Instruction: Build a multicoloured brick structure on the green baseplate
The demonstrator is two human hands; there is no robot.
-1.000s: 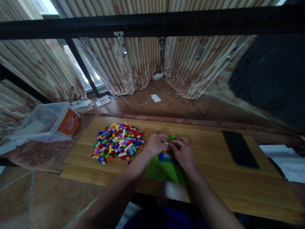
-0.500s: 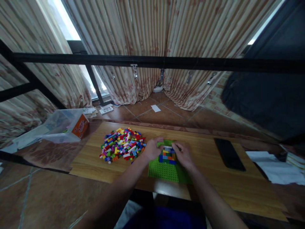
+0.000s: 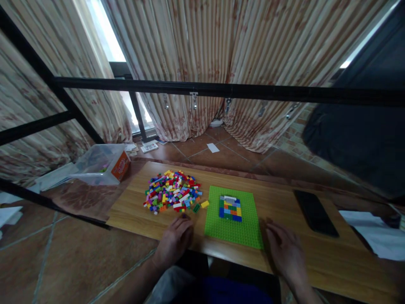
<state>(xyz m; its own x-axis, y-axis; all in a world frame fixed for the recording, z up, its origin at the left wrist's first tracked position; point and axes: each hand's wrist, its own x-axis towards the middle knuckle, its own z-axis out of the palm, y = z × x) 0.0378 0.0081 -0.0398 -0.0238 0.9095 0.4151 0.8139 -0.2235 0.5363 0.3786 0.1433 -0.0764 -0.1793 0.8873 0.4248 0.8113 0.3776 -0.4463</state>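
A green baseplate [image 3: 232, 226] lies on the wooden tabletop [image 3: 284, 202], with a small patch of coloured bricks [image 3: 230, 207] pressed onto its far half. Left of it sits a heap of loose coloured bricks [image 3: 172, 196]. My left hand [image 3: 174, 240] rests near the table's front edge, left of the baseplate, fingers loosely spread and holding nothing. My right hand [image 3: 284, 250] lies on the table to the right of the baseplate, fingers extended and empty. Neither hand touches the baseplate.
A black phone [image 3: 315, 212] lies on the table at the right. A clear plastic box [image 3: 101, 169] with an orange label stands off the left end. A black metal bar [image 3: 221, 89] crosses the view before striped curtains. White paper [image 3: 373, 232] lies far right.
Both hands have left the brick patch on the baseplate and drawn back to the table's front edge, one on each side. The camera view has tilted up.
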